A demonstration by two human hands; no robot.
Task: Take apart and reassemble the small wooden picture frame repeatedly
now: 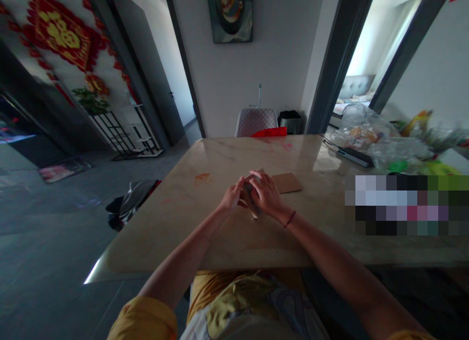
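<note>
Over the middle of the table, my left hand [232, 195] grips the left side of a light brown piece that looks like cardboard [251, 203], its fingers closed. My right hand [266, 194] lies over the same piece from the right, with bent fingers on its upper part. The piece stands at an angle, its narrow lower end pointing towards me. Much of it is hidden by my fingers, so its full shape is unclear. Just right of my right hand, a flat brown cardboard sheet [287, 182] rests on the table.
The stone-look table [176, 232] carries orange stains at the left. To the right are a dark long device [354, 157], clear plastic bags [366, 127] and a blurred-out patch. Behind the far edge stands a quilted chair [257, 121]. A dark bag [134, 201] is on the floor.
</note>
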